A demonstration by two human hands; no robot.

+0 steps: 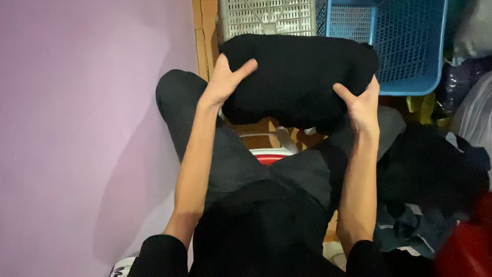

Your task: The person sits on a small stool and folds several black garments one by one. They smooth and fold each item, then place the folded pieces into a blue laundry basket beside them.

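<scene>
Both hands (228, 82) (361, 105) grip a soft black folded garment (300, 77).

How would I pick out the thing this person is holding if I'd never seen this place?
Start at the pink wall on the left and move right to the two plastic baskets at the top, a white basket and a blue basket. In front of them is a folded black garment, gripped by the left hand and right hand. Unlike the loose dark clothes pile, it is a neat bundle.

Folded garment (300, 77) at centre, between the left hand (225, 79) at 9 o'clock and the right hand (361, 105) at 4 o'clock. Two baskets behind it: one (266, 18) at 12 o'clock, another (410, 46) at 2 o'clock. Clothes pile (430, 179) at 4 o'clock; wall (77, 128) at 9 o'clock.
</scene>
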